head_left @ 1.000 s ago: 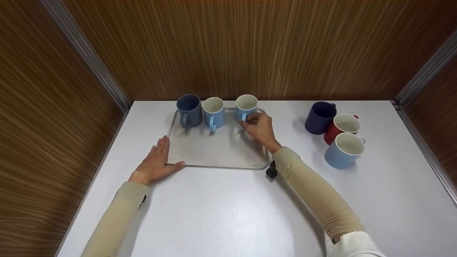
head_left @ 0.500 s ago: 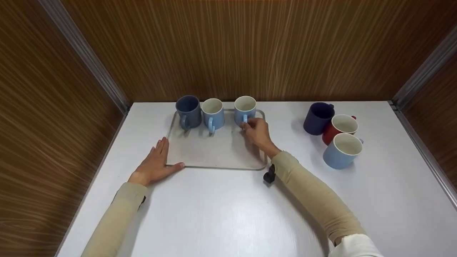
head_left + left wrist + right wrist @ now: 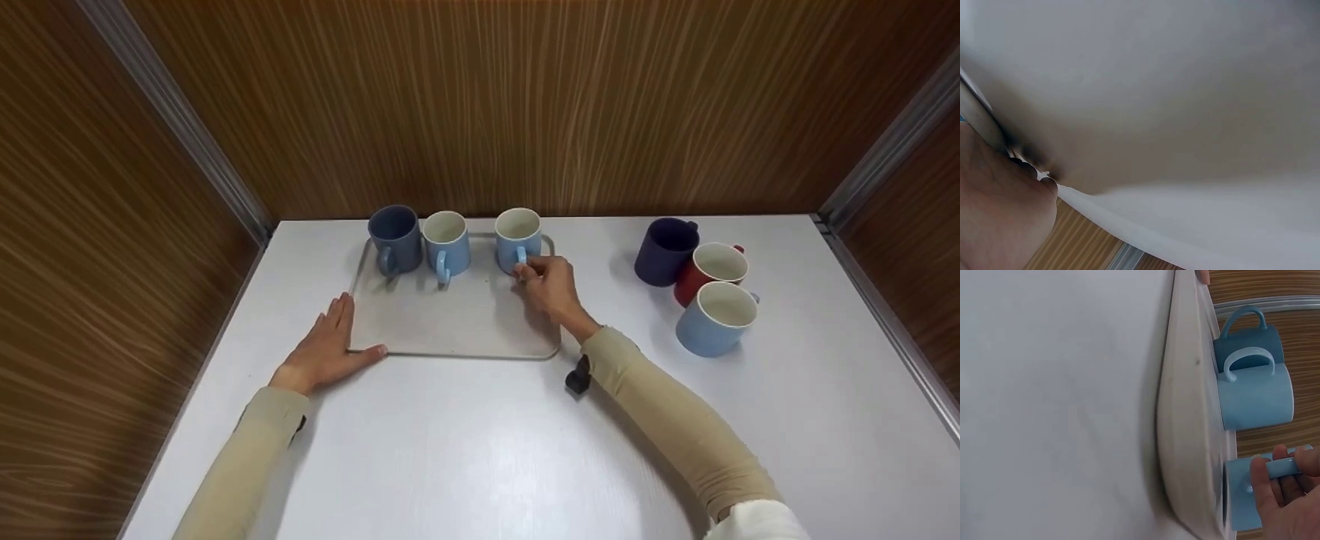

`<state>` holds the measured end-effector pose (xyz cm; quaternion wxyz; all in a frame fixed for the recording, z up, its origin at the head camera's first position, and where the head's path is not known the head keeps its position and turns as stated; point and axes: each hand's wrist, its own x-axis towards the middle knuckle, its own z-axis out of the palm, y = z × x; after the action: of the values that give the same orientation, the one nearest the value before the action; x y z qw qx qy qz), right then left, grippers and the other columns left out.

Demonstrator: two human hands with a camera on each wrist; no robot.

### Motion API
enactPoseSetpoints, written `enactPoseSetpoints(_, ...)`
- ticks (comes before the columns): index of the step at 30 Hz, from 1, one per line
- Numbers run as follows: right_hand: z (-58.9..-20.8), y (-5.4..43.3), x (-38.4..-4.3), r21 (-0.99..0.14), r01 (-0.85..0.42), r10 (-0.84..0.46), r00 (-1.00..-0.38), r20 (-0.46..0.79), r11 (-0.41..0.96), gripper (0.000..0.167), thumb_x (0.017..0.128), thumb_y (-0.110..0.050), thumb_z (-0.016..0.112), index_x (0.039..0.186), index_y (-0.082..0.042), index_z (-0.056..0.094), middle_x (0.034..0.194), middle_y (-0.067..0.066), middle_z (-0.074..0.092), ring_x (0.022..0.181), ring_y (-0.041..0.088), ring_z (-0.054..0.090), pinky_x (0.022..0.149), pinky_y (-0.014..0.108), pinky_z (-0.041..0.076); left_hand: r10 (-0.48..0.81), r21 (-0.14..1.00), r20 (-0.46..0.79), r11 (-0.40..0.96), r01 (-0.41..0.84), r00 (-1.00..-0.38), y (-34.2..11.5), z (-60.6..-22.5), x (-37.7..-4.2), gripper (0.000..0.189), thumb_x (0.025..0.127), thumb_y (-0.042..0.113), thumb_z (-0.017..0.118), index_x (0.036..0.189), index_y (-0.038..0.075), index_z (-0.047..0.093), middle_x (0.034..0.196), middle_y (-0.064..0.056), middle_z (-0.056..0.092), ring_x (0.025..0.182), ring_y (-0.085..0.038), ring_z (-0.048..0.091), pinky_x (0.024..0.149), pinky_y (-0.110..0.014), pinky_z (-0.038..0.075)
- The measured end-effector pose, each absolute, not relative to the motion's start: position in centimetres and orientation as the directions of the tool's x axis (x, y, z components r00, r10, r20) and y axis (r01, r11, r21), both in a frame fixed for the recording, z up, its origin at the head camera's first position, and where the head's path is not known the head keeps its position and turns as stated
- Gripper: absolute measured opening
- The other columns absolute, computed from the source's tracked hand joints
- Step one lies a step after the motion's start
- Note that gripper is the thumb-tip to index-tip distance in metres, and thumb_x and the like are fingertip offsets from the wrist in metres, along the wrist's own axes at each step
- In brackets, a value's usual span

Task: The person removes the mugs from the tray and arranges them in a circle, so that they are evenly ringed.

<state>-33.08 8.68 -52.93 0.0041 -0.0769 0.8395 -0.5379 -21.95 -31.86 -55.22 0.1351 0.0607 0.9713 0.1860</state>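
My right hand (image 3: pixel 551 289) pinches the handle of a light blue mug (image 3: pixel 516 240) at the back right of a pale tray (image 3: pixel 442 322). In the right wrist view, the thumb and fingers curl round that handle. Flat beside the tray's front left corner lies my left hand (image 3: pixel 322 345), fingers along the left edge and thumb at the front edge. Another light blue mug (image 3: pixel 448 247) and a dark blue-grey mug (image 3: pixel 396 240) stand side by side at the tray's back left, handles toward me. The left wrist view shows my left hand (image 3: pixel 1005 208) against the tray's edge.
On the right of the white table (image 3: pixel 465 450), a dark purple mug (image 3: pixel 664 255), a red mug (image 3: pixel 694 281) and a larger light blue mug (image 3: pixel 709 330) stand close together. Wood-patterned panels (image 3: pixel 480 105) enclose the back and sides.
The handle of the light blue mug in my right hand has swung slightly to the right, the hand moving with it. My left hand keeps its place at the tray corner.
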Motion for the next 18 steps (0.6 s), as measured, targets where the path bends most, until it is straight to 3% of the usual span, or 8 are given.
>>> enactPoseSetpoints(8,-51.8,11.0,-32.2,-0.92,-0.13,-0.153,-0.985,0.078,0.369,0.022,0.106,-0.011,0.067,0.116,0.005,0.079,0.108,0.021,0.08,0.098,0.032,0.075,0.074,0.019,0.059,0.177,0.371,-0.234,0.925,0.081,-0.956,-31.9,-55.4,-21.9,0.129,0.092,0.087,0.05,0.17,-0.001,-0.004,0.179,-0.02,-0.006,0.167,-0.04,-0.004,0.135,-0.057,0.007)
enactPoseSetpoints(18,-51.1,13.9,-31.0,-0.921,-0.166,-0.145,-0.982,0.121,0.353,0.022,0.105,-0.007,0.066,0.117,0.008,0.077,0.109,0.027,0.078,0.1,0.043,0.076,0.083,0.034,0.066,0.183,0.36,-0.223,0.928,0.093,-0.957,-31.8,-55.4,-21.9,0.128,0.094,0.085,0.05,0.169,-0.003,-0.003,0.179,-0.023,-0.005,0.167,-0.041,-0.003,0.136,-0.056,0.007)
